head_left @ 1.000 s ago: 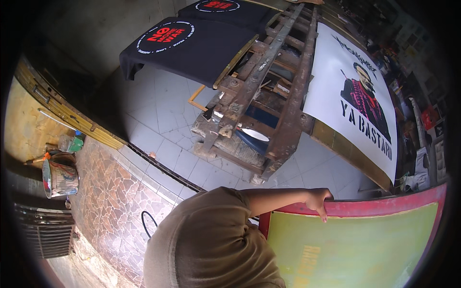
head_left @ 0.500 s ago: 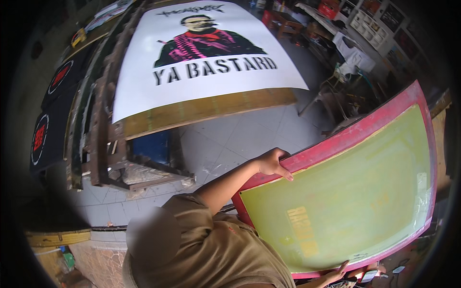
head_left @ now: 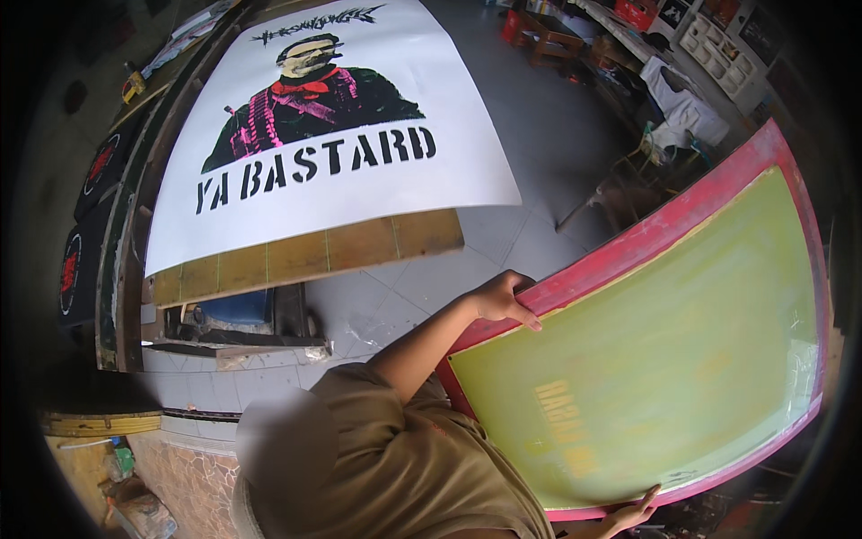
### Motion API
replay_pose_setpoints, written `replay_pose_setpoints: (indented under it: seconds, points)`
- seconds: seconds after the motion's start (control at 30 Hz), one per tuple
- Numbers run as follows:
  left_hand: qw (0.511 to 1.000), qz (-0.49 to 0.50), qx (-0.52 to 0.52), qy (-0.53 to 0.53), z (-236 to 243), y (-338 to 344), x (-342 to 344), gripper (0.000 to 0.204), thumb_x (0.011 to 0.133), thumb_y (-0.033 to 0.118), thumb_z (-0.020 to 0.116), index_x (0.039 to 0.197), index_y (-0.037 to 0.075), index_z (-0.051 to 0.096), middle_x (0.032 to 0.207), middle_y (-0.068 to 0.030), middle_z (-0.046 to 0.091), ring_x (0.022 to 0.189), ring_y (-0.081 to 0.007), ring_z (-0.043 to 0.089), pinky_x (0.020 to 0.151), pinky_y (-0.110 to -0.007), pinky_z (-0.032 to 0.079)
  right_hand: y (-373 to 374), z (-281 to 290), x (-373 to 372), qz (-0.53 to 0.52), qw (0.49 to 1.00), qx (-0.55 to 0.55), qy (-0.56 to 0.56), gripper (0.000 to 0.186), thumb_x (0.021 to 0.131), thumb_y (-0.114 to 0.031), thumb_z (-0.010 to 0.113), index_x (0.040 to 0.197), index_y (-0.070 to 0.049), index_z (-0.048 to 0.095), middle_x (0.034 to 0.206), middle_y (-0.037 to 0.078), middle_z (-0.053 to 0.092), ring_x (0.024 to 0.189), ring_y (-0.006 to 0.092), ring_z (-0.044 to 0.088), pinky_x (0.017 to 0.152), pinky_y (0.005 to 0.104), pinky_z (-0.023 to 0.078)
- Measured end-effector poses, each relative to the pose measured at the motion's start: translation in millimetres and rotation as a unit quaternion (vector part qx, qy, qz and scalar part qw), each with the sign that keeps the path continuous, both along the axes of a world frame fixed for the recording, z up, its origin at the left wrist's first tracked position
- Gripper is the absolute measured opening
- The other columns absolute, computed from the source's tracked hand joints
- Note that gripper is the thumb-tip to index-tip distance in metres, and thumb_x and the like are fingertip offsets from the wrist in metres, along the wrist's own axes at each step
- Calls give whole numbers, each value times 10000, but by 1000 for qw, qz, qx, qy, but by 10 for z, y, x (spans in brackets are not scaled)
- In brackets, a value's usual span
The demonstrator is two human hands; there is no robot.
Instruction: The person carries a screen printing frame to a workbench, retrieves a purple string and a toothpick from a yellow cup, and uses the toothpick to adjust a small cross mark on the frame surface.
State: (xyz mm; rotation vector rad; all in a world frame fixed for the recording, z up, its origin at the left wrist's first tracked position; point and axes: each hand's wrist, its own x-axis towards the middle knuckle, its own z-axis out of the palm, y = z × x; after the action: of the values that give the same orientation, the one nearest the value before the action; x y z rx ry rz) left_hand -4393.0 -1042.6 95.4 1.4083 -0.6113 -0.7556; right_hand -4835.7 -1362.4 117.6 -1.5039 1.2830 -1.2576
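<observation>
My left hand [head_left: 507, 303] grips the upper edge of a large screen-printing frame [head_left: 646, 238], red-bordered with a yellow-green mesh [head_left: 664, 341] that carries faint markings. My left arm, in a brown sleeve, crosses the lower middle. My right hand [head_left: 633, 510] holds the frame's lower edge at the bottom, fingers curled over it. Beyond the frame, a white poster [head_left: 467, 171] printed with a black, pink and red figure and black lettering lies on a wooden board [head_left: 359, 242]; it is not touching my hands.
A metal rack [head_left: 121, 278] runs along the left, beside dark printed cloths [head_left: 81, 234]. A cluttered bench [head_left: 628, 22] and a chair with white cloth [head_left: 669, 108] stand at the upper right. Tiled floor [head_left: 422, 278] shows below the board. Buckets and debris [head_left: 135, 503] sit at the lower left.
My view has swung right, bringing the poster to the upper middle and the dark cloths to the left rim. More of the frame shows, and my right hand has come into sight.
</observation>
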Motion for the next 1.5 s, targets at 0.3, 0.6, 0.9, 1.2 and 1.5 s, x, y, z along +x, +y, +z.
replay_pose_setpoints:
  seconds: [0.3, 0.6, 0.9, 1.2, 1.5]
  points:
    - [999, 34, -14, -8, 15, -906, 1192, 516, 544, 212, 860, 961, -7, 651, 887, -108, 677, 826, -196, 625, 782, -303, 475, -944, 171, 1466, -6, 998, -68, 12, 467, 836, -339, 657, 1062, 67, 616, 1092, 210, 602, 954, 278, 564, 850, 425, 441]
    - [995, 82, -60, 3, 35, -2116, 2088, 537, 552, 197, 868, 992, -22, 652, 896, -114, 683, 831, -197, 633, 782, -301, 479, -2371, 435, 2935, 57, 988, -141, 18, 421, 814, -274, 678, 995, 103, 632, 1000, 213, 636, 879, 268, 570, 783, 408, 454]
    - [977, 214, 4, 20, -32, -2340, 2736, 604, 562, 221, 864, 1073, -9, 640, 969, -112, 676, 876, -199, 630, 788, -300, 486, -3733, 42, 4512, 169, 981, -80, 47, 407, 841, -330, 663, 845, 66, 569, 766, 149, 563, 708, 232, 515, 642, 402, 440]
    - [939, 341, -34, 31, -470, -2042, 3877, 454, 638, 77, 820, 1046, -25, 649, 956, -77, 679, 855, -139, 628, 799, -279, 493, -3958, -226, 7079, 422, 900, 0, -107, 366, 901, -253, 608, 1060, 74, 571, 1007, 129, 629, 853, 159, 589, 769, 306, 488]
    - [911, 406, -61, 27, -442, -1686, 5709, 367, 668, 48, 802, 1000, -25, 665, 925, -65, 683, 860, -122, 623, 791, -256, 488, -3841, -411, 9846, 513, 848, 57, -123, 360, 902, -142, 590, 1163, 93, 510, 1110, 135, 588, 948, 179, 575, 844, 315, 464]
